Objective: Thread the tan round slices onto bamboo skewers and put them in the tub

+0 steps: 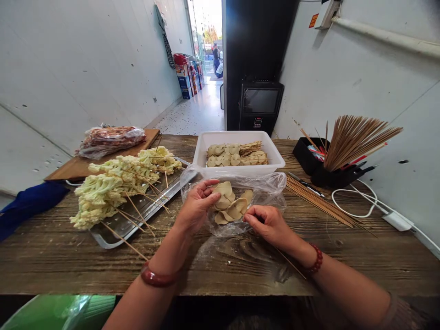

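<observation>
Left hand (pixel 197 204) pinches beige slices (pixel 224 189); right hand (pixel 270 224) grips a bamboo skewer (pixel 292 265)

Skewer's far tip obscured; white tub (pixel 239 171) behind plastic bag (pixel 271 183), cauliflower (pixel 106 188) left of it.

- Wooden tabletop (pixel 227 279) at bottom centre leaves room for a hand to pass
- White plastic tub (pixel 239 172) blocks upper centre, clear plastic bag (pixel 270 185) before it
- Cauliflower skewers (pixel 118 185) jut out at left
- Loose bamboo skewers (pixel 319 204) and white adapter (pixel 398 221) obstruct right

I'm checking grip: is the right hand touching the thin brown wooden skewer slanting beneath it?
Touching: the head view shows the right hand pinching the skewer, which emerges below it.
</observation>
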Demonstrator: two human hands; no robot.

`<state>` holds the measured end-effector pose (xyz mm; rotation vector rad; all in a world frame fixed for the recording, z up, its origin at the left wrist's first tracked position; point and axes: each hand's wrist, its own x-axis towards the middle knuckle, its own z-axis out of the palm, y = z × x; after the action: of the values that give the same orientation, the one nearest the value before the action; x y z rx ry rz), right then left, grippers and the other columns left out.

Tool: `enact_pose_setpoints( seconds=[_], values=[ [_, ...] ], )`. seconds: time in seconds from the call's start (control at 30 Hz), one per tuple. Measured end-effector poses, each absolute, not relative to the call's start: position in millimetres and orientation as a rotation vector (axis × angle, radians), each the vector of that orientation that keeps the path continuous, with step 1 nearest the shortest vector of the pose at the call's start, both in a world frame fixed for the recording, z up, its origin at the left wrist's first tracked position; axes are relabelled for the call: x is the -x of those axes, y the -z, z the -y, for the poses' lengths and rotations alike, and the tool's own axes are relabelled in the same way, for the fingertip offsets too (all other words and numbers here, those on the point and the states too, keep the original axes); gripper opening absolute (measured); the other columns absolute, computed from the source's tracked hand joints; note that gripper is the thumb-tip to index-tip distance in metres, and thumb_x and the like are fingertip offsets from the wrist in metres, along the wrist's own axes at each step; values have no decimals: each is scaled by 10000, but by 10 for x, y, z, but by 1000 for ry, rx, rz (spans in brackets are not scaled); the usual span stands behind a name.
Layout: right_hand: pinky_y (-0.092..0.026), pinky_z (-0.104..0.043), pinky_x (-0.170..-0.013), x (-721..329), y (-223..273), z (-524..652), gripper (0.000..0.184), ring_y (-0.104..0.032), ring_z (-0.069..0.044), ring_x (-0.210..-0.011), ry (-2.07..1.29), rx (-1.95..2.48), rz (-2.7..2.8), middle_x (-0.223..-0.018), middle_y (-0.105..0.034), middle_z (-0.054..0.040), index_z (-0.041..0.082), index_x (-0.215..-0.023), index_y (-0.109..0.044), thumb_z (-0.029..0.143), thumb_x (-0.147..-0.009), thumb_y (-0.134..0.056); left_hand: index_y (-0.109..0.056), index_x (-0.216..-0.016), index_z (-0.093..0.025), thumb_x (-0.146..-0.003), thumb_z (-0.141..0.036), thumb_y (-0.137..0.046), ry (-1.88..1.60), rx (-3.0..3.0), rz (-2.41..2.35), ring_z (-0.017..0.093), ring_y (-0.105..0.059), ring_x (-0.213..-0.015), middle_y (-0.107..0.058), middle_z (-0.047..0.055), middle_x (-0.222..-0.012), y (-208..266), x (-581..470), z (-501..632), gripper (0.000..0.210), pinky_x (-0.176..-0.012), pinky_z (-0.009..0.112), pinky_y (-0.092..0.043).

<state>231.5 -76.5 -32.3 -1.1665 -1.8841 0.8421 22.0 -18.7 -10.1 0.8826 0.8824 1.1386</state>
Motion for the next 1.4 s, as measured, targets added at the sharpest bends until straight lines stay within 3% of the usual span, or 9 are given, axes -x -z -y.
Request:
enact_pose_setpoints(
  seconds=[0.3, 0.9, 1.4],
  values=[
    [-346, -228, -555, -2308, 329, 773, 214, -489, -111, -555, -827, 1187, 1889, -597, -551, 21, 163, -713, -615, 216, -896, -518, -659, -1035, -146, -600, -180, -846, -1130, -885, -862, 84, -600, -591, -657, -22, -703, 113, -230, 196, 475, -546, 171, -442],
    [-360, -234, -575, -2305, 321, 772, 225, -500, -118, -576, -843, 1153, 1900, -632, -597, 5, 164, -739, -623, 252, -910, -507, -653, -1018, -145, -593, -215, -846, -1135, -832, -885, 111, -622, -641, -692, 26, -814, 126, -223, 187, 472, -576, 205, -473],
    [-354, -232, -567, -2284, 351, 777, 220, -487, -112, -566, -840, 1157, 1881, -612, -560, 20, 164, -731, -604, 244, -914, -510, -662, -1001, -147, -611, -214, -847, -1156, -889, -850, 63, -545, -559, -622, -31, -671, 136, -243, 200, 437, -529, 166, -410]
  ],
)
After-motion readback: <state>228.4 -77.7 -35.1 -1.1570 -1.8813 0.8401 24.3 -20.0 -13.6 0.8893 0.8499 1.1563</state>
